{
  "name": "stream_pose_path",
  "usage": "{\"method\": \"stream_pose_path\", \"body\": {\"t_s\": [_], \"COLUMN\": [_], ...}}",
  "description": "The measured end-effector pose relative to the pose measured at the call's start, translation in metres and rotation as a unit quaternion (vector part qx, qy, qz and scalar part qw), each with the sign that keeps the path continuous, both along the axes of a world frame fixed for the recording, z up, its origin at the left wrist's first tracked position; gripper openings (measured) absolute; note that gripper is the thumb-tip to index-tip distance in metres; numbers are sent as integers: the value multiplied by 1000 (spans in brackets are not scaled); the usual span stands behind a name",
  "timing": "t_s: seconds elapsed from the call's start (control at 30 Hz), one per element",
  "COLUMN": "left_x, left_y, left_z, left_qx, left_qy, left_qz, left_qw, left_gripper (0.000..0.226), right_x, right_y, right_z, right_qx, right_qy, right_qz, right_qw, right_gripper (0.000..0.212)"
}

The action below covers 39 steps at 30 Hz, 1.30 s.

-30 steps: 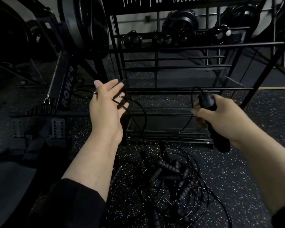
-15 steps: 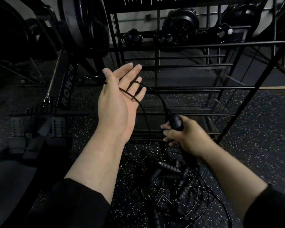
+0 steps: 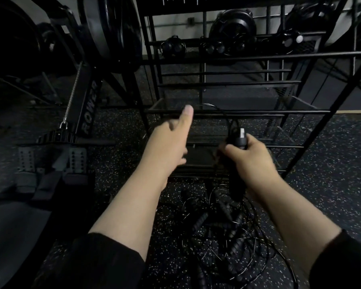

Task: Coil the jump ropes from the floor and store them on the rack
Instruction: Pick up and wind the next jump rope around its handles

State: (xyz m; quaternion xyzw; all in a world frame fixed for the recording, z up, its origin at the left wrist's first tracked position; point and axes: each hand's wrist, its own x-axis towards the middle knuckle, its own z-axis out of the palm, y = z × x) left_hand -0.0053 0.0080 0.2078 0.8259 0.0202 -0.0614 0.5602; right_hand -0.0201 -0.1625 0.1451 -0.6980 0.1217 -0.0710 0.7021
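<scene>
My right hand (image 3: 252,159) grips a black jump rope handle (image 3: 238,142) upright, its lower end hanging below my fist. From the handle's top a thin black cord (image 3: 221,110) arcs up and left toward my left hand (image 3: 169,140). That hand is blurred and turned edge-on, thumb straight up, fingers mostly hidden. The cord ends near the thumb; whether it touches the hand I cannot tell. Both hands hover in front of the black metal rack (image 3: 238,111), level with its lower shelves. A tangled pile of jump ropes (image 3: 227,236) lies on the floor below my hands.
A rowing machine (image 3: 88,107) with footplates stands to the left, close to the rack's left post. Dark round weights (image 3: 173,46) sit on the rack's upper back shelf. The floor (image 3: 331,174) is black speckled rubber, open to the right of the rack.
My left hand turned from palm-up with spread fingers to edge-on and dropped lower. My right hand rose with the handle and now sits close beside the left hand.
</scene>
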Motion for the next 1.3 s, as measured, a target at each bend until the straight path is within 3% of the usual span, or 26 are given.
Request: {"method": "stream_pose_path", "body": {"t_s": [0.07,0.23,0.37,0.5,0.57,0.63,0.7,0.8,0.9,1.0,1.17,1.3], "left_x": [1,0,-4,0,4,8,10,10,8,5,6,9], "left_y": [1,-8,-20,-22,-20,-17,-14,-11,-11,-10,-2,-2], "left_z": [-8,-25,-45,-56,-52,-45,-38,-26,-14,-5,1,-6], "left_qx": [90,94,140,153,130,86,-12,-153,-290,-368,-413,-294], "left_qy": [-31,18,44,28,-15,-69,-117,-165,-141,-127,-126,-82], "left_qz": [-1,-152,-260,-236,-195,-132,-81,-22,-16,-30,-30,-34], "left_qw": [995,984,955,959,972,985,990,974,946,921,902,952], "left_gripper": [59,13,18,21,22,25,30,33,33,32,33,27], "right_x": [-1,-7,-11,-14,-14,-12,-10,-8,-10,-9,-5,-3], "right_y": [-5,-4,1,0,-5,-14,-23,-22,-6,8,13,10], "right_z": [10,28,40,51,55,52,43,25,11,-2,-14,-6], "right_qx": [38,89,108,128,117,41,-56,-137,-129,-124,-149,-100], "right_qy": [-7,-16,-25,-30,-38,-41,-30,0,14,5,-3,-15], "right_qz": [6,51,88,106,107,99,97,138,213,236,172,106], "right_qw": [999,995,990,986,987,993,993,981,968,964,974,989], "right_gripper": [12,13,14,16,17,17,19,20,21,20,15,14]}}
